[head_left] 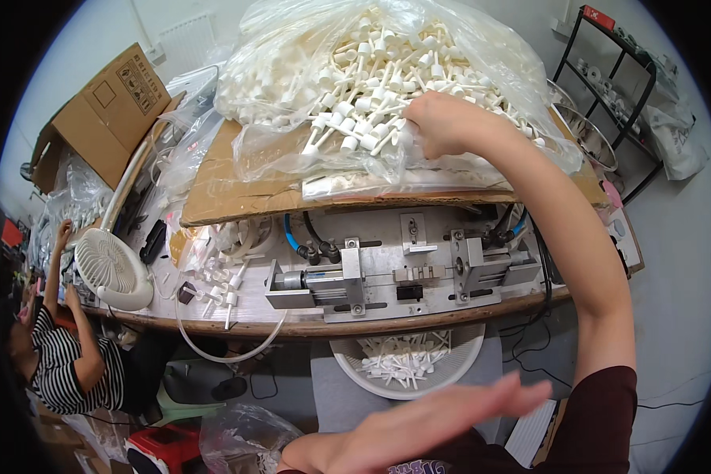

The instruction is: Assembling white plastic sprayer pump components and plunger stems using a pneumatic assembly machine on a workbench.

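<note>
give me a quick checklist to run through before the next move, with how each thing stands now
1. Right hand at the heap of white plastic cup-ended sticks: ok, at its near edge.
2. Right hand's hold on a stick: cannot tell, its fingertips are hidden.
3. Left hand free: ok, outstretched but blurred, nothing visible in it.
4. Silver metal two-cylinder fixture clear of both hands: ok.
5. Round white plastic basket with room left: ok, bare wall shows around its contents.
6. Area left of the fixture free of loose white plastic pieces: not ok, several lie there.
</note>
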A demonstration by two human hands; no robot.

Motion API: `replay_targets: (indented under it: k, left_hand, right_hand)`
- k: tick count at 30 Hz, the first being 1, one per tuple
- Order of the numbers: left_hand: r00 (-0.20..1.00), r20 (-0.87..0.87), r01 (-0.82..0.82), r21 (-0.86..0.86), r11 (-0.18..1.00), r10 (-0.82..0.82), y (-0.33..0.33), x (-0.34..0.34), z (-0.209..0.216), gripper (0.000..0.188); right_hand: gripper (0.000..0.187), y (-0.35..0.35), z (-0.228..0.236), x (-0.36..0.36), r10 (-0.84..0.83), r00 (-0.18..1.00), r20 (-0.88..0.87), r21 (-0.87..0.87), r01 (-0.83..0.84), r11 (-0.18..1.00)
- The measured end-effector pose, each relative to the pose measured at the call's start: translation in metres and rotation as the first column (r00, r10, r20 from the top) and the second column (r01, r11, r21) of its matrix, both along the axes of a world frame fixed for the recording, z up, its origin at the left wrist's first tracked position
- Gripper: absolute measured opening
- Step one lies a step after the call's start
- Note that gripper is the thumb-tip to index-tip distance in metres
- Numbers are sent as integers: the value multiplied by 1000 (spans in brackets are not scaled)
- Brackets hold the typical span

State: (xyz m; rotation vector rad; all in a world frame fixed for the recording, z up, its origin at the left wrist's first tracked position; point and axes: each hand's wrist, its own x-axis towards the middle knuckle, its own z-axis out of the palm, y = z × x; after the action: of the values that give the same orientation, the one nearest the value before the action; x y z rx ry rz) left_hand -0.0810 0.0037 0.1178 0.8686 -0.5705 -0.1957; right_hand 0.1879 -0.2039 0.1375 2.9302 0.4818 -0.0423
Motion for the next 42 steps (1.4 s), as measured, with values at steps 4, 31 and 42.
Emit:
replay_targets:
  k: [4, 31, 42]
  left_hand:
    - [798, 347, -340, -416, 843, 493, 6, -2, -15, 70]
    - [809, 370, -579, 367, 728, 456, 18, 37, -85, 43]
    - [940, 279, -327, 566, 756, 198, 22, 51, -92, 40]
  right_hand:
    - [35, 12, -6, 1, -42, 999, 31, 39, 41, 998]
    - [25, 19, -68, -174, 70, 825, 561, 731, -534, 425]
    - [40, 35, -130, -216, 90, 853, 514, 727, -489, 482]
